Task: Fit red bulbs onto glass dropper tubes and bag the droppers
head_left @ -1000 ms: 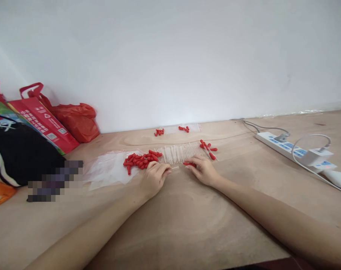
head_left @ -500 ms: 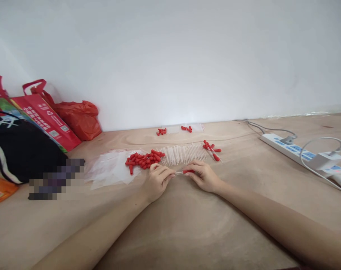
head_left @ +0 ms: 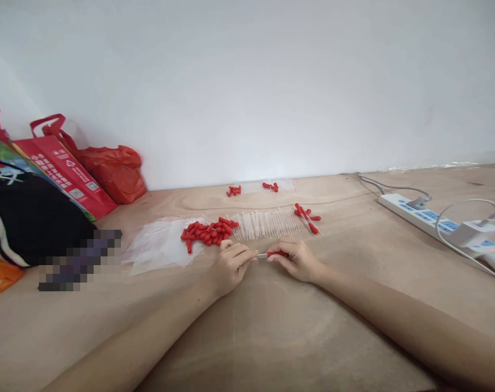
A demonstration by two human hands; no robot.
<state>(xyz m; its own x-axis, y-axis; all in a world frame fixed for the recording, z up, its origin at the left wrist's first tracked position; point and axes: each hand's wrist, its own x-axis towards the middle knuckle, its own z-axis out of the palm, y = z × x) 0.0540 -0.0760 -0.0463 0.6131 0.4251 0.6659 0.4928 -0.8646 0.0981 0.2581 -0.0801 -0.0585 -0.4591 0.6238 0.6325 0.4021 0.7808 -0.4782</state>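
Observation:
My left hand (head_left: pixel 232 268) is closed around a thin clear dropper tube (head_left: pixel 262 255), most of which its fingers hide. Its far end meets the open end of a red rubber bulb (head_left: pixel 276 253), pinched in my right hand (head_left: pixel 296 260). How deep the tube sits in the bulb I cannot tell. Just beyond my hands lies a row of clear dropper tubes (head_left: pixel 266 223). A heap of red rubber bulbs (head_left: pixel 208 233) is at the row's left end. Several droppers with red bulbs (head_left: pixel 311 220) lie crossed at its right end.
Clear plastic bags (head_left: pixel 157 245) lie left of the heap. Near the wall are small groups of red bulbs (head_left: pixel 233 191) on more plastic. A white power strip (head_left: pixel 429 218) with cables stands right; a black bag (head_left: pixel 38 218) and red bags (head_left: pixel 112 171) crowd the left.
Both hands have come slightly down towards me. The tube and the bulb now line up end to end, with less tube showing between my fingers. The things on the table have stayed put.

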